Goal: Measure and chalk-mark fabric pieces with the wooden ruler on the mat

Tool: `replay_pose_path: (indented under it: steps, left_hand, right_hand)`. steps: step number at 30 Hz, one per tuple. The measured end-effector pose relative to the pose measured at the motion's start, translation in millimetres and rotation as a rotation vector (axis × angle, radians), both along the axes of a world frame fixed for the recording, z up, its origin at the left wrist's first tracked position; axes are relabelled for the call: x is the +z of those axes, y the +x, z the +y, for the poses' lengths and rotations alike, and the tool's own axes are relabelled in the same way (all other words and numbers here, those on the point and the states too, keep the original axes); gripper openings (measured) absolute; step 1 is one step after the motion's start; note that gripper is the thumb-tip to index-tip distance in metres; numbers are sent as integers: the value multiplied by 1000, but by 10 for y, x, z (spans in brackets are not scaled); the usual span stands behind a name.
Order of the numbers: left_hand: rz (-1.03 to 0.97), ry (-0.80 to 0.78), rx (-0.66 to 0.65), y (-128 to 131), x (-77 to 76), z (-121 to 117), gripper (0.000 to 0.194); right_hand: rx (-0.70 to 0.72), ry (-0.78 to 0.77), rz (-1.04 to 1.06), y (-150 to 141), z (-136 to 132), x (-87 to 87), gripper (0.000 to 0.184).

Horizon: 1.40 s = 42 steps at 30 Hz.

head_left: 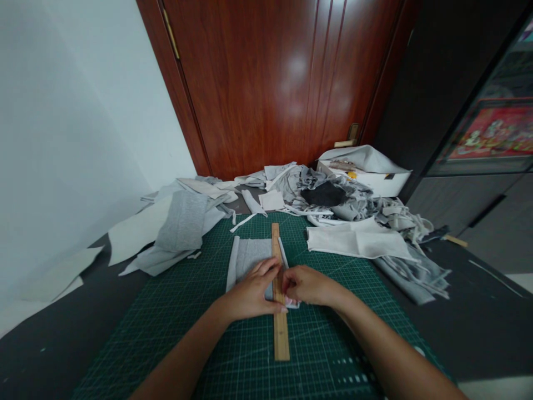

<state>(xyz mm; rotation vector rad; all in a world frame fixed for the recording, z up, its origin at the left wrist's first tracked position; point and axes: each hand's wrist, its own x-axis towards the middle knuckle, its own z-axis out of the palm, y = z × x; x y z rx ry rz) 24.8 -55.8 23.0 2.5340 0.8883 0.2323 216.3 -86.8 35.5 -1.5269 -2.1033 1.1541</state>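
Note:
A wooden ruler [281,339] lies lengthwise over a piece of grey fabric [252,253] with pale rolled or folded side edges. My left hand [252,291] presses the ruler down onto the fabric, fingers stretched out and thumb apart on the ruler's near part. Close against the ruler's right edge, my right hand [308,285] is closed in a pinch over the fabric's right border. Something small and pinkish shows under its fingers, too hidden to name. Beneath everything is a green cutting mat [233,355] with a printed grid.
Grey and white fabric pieces [181,222] lie at the left by the wall. A folded white cloth [358,239] rests on the right of the mat. Behind it are heaped scraps [358,203] and a white box [383,180]. A wooden door [258,83] stands beyond.

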Motion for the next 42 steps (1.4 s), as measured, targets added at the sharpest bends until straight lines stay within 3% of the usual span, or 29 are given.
replay_pose_path:
  steps: [5, 11, 19, 35, 42]
  left_hand:
    - [-8, -8, -6, 0, 14, -5, 89]
    - [-1, -5, -1, 0, 8, -9, 88]
    - [7, 2, -21, -10, -35, 22, 90]
    - [-5, 4, 7, 9, 12, -17, 86]
    - [-5, 2, -3, 8, 13, -12, 87]
  right_hand:
    - [110, -81, 79, -2, -4, -10, 10]
    - [-58, 99, -8, 2, 45, -47, 12]
    - [-219, 173, -58, 4, 108, -35, 8]
    - [5, 38, 11, -2, -28, 9, 12]
    - [71, -159, 191, 14, 3, -42, 12]
